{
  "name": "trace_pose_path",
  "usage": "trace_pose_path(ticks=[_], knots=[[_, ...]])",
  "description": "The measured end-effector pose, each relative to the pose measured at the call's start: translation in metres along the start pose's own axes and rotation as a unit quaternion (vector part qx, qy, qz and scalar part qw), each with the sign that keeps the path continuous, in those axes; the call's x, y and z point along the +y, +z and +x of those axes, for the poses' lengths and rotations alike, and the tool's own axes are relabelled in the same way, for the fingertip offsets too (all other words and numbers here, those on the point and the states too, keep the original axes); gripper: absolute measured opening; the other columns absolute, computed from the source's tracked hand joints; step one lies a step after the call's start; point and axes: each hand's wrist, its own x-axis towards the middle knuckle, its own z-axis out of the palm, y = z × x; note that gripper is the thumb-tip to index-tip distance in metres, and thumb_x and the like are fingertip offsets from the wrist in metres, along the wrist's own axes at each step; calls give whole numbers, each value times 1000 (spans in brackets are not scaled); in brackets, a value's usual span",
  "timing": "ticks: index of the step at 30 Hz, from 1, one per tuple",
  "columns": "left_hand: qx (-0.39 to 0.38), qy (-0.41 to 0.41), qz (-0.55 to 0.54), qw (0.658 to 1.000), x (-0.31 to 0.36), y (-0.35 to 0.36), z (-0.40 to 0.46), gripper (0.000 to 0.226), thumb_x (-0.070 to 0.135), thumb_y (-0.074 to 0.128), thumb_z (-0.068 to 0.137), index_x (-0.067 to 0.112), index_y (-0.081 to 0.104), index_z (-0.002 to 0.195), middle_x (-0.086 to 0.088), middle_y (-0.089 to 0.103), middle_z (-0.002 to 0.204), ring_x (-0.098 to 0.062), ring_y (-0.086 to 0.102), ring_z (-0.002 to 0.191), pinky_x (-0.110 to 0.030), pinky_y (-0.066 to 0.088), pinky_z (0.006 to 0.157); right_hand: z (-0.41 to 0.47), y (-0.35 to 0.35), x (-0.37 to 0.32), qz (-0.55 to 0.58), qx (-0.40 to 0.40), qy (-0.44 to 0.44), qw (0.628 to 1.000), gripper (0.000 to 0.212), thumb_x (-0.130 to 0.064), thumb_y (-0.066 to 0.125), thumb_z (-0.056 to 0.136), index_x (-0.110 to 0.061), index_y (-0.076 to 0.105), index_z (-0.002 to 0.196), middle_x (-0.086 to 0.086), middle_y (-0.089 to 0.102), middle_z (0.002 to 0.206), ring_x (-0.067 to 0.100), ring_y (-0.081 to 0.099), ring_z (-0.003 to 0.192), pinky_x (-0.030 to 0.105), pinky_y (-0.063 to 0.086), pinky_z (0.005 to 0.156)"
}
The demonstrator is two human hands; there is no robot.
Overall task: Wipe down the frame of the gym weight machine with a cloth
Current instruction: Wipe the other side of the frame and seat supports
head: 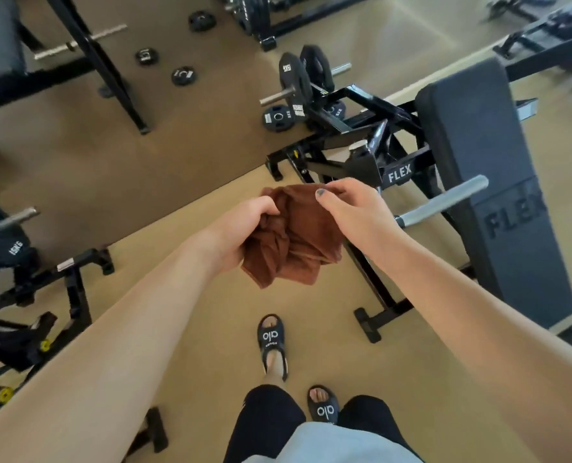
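You are standing beside the weight machine, both hands out front, working the brown cloth (293, 237) into shape. Left hand (244, 225): fingers curled tight round a bunched wad of the cloth. Right hand (354, 208): thumb and fingers pinching the upper edge, the rest of the cloth hanging crumpled between and below the two hands. The cloth is in the air, apart from any metal.

The black frame (331, 158) of the machine, marked FLEX, lies just beyond and to the right of your hands; its padded backrest (478, 155) and a grey handle (445, 202) stand further right. Weight plates (294, 80) sit on the far peg.

Judgement: wiping has not begun; you are readying the cloth. Fold it to a flat pad, not a knot, so a broad face meets the tube. Start at the nearest high bar and work downward to the floor feet (366, 324). Wrap the cloth round each tube and turn to a fresh face as it soils.
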Motion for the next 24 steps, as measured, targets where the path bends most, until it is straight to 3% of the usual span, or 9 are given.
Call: trace_pose_path(ticks=[4, 6, 8, 10, 12, 14, 17, 20, 24], knots=[[6, 46, -43, 998, 41, -10, 44, 12, 20, 49, 96, 21, 61, 96, -3, 65, 86, -17, 66, 71, -26, 57, 61, 22, -20, 1, 67, 190, -4, 979, 21, -33, 49, 107, -22, 66, 102, -2, 73, 88, 17, 70, 82, 44, 59, 87], [2, 76, -56, 996, 62, -11, 63, 18, 16, 48, 97, 17, 60, 111, -9, 65, 98, -22, 68, 83, -32, 60, 63, 33, -22, 2, 103, 259, 15, 960, 31, -27, 42, 109, -13, 64, 93, 2, 71, 73, 20, 67, 67, 45, 60, 76], [-9, 113, -56, 992, 80, -8, 85, 32, 10, 45, 96, 17, 58, 125, -14, 68, 105, -29, 69, 91, -41, 62, 68, 41, -21, 0, 122, 321, 14, 939, 31, -24, 40, 109, -11, 58, 88, 1, 62, 69, 15, 57, 61, 36, 53, 62], [-20, 157, -5, 987, 100, 2, 105, 37, 11, 46, 92, 25, 61, 123, -14, 69, 101, -30, 67, 91, -53, 62, 83, 52, -21, -1, 153, 371, 15, 916, 30, -26, 40, 110, -13, 52, 86, 0, 54, 73, 14, 49, 65, 33, 45, 62], [-43, 196, 65, 977, 115, 18, 118, 39, 15, 49, 89, 33, 61, 122, -13, 71, 106, -24, 67, 94, -53, 55, 99, 65, -21, -2, 182, 381, 45, 905, 30, -30, 38, 110, -15, 51, 88, -3, 51, 76, 14, 47, 71, 34, 44, 69], [-102, 223, 128, 961, 119, 42, 123, 38, 15, 50, 95, 39, 57, 124, -4, 71, 114, -18, 68, 105, -44, 54, 100, 76, -17, 0, 207, 366, 81, 904, 34, -39, 34, 111, -19, 53, 90, -3, 54, 82, 13, 50, 77, 33, 44, 73], [-189, 256, 192, 928, 106, 72, 125, 22, 25, 54, 96, 39, 58, 112, 3, 67, 116, -14, 64, 110, -44, 53, 100, 89, -9, 1, 291, 351, 104, 884, 44, -51, 30, 109, -20, 61, 106, 4, 66, 101, 15, 61, 91, 34, 52, 81], [-203, 237, 175, 934, 101, 75, 136, 19, 42, 54, 103, 30, 61, 116, 2, 67, 118, -13, 65, 110, -48, 55, 99, 101, -5, -1, 339, 353, 121, 863, 54, -62, 31, 98, -18, 60, 114, 8, 66, 112, 22, 64, 105, 45, 54, 99], [-201, 219, 146, 944, 102, 75, 142, 26, 37, 46, 108, 28, 64, 126, 3, 67, 125, -10, 65, 115, -37, 54, 101, 106, -5, 1, 342, 371, 122, 855, 43, -48, 32, 109, -13, 57, 110, 7, 63, 106, 14, 60, 93, 38, 53, 92]])
